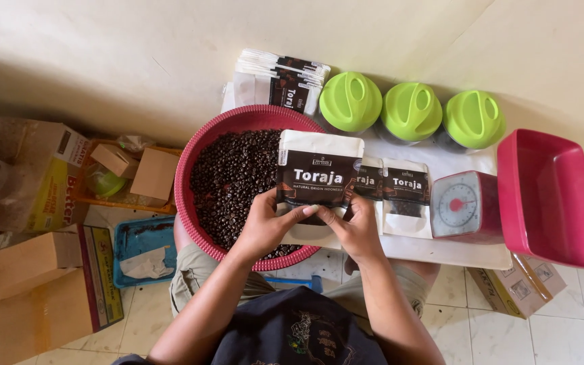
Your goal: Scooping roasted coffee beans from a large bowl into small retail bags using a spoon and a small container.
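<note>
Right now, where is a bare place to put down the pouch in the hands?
Bare white board lies in front of the filled pouches and the red scale. The back is crowded: three green-lidded jars and the empty pouch stack.

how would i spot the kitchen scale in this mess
Start at the white table against the wall. To the right of the filled pouches stands a small red scale with a round white dial; its big red tray sets it apart.
</note>
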